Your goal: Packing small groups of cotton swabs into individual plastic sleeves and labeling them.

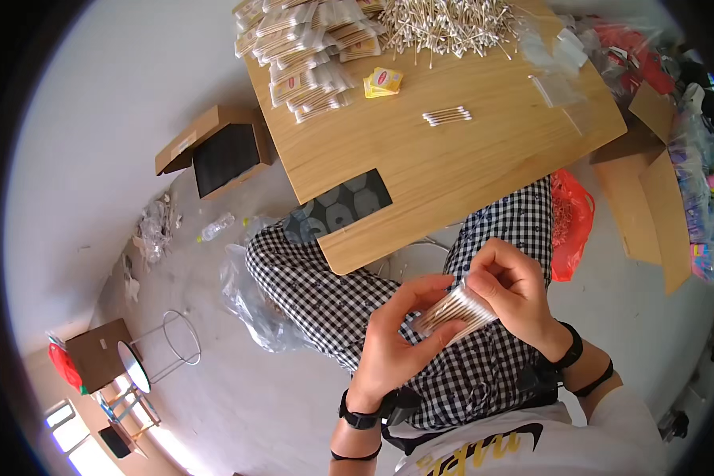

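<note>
Above my lap, a small clear plastic bag of cotton swabs (pixel 458 312) is between my two hands. My left hand (pixel 397 337) grips its lower left side, with thumb and fingers on either side. At the upper right end of the bag, my right hand (pixel 514 293) pinches with thumb and curled fingers. On the wooden table (pixel 484 159) lie a short row of loose cotton swabs (pixel 447 116) and a small stack of yellow cards (pixel 384 82). Empty clear bags (pixel 559 91) rest toward the table's right side.
A large heap of cotton swabs (pixel 452 28) and stacked filled packets (pixel 305 55) cover the table's far side. Open cardboard boxes stand left (pixel 226 151) and right (pixel 639 194). A red plastic bag (pixel 567 226) sits beside my right knee. A clear plastic bag (pixel 258 305) lies on the floor.
</note>
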Demonstrator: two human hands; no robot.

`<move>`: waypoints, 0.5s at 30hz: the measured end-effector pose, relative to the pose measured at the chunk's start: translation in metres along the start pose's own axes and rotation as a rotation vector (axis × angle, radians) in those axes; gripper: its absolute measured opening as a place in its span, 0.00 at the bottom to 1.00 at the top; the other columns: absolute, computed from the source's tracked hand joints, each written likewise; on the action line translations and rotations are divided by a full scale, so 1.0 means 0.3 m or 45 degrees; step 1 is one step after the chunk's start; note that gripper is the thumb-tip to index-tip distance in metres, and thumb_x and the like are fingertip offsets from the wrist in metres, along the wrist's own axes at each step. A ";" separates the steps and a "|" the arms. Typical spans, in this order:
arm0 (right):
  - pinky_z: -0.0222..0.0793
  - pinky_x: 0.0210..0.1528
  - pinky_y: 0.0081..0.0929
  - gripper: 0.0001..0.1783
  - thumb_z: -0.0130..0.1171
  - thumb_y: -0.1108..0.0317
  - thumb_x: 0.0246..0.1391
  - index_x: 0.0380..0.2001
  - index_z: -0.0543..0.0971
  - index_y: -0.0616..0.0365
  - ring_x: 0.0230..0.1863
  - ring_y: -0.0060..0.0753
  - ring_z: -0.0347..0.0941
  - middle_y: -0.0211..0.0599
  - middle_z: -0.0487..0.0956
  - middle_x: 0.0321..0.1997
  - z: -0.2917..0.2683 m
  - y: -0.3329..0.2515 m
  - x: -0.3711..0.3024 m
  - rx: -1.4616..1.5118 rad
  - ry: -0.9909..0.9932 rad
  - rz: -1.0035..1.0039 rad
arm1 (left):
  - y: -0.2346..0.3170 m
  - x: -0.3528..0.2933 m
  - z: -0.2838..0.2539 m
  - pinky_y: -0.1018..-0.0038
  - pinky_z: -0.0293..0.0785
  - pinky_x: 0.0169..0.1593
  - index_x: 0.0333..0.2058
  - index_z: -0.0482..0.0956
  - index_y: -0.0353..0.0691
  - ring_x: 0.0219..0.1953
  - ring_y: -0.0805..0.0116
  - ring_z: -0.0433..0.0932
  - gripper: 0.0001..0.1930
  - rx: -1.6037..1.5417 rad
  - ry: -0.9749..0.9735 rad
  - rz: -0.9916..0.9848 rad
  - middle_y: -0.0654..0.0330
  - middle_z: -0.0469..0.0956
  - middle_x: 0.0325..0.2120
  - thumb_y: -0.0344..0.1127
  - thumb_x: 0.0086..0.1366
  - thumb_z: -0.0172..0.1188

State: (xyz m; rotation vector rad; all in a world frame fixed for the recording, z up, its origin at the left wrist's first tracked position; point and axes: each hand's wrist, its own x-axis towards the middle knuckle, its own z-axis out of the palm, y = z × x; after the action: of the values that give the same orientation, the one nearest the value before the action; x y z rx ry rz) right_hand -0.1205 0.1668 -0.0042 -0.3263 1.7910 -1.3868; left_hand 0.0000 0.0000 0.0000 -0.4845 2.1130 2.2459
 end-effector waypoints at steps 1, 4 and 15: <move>0.69 0.38 0.21 0.30 0.65 0.43 0.54 0.45 0.76 0.59 0.37 0.22 0.74 0.32 0.74 0.41 -0.003 0.027 0.005 0.111 -0.008 -0.223 | -0.010 0.003 0.002 0.70 0.73 0.54 0.52 0.73 0.32 0.47 0.66 0.79 0.26 -0.016 -0.001 0.028 0.57 0.79 0.45 0.25 0.54 0.72; 0.67 0.37 0.24 0.30 0.66 0.44 0.53 0.46 0.75 0.59 0.40 0.22 0.74 0.31 0.74 0.42 0.003 0.010 0.003 0.355 -0.042 -0.513 | -0.041 -0.006 0.026 0.71 0.73 0.54 0.50 0.74 0.33 0.47 0.68 0.78 0.24 -0.169 0.098 0.091 0.56 0.80 0.45 0.25 0.56 0.71; 0.69 0.52 0.33 0.17 0.67 0.74 0.49 0.44 0.78 0.58 0.44 0.35 0.77 0.35 0.80 0.44 0.023 -0.014 0.003 -0.027 -0.008 -0.652 | -0.029 -0.005 0.059 0.65 0.70 0.57 0.46 0.77 0.34 0.52 0.62 0.74 0.20 -0.311 0.336 0.238 0.54 0.79 0.46 0.23 0.54 0.70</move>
State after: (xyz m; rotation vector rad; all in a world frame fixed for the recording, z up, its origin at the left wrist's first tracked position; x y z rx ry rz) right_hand -0.1171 0.1602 -0.0013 -0.8446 1.7891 -1.7070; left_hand -0.0005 0.0183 -0.0074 -0.6493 2.0821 2.7017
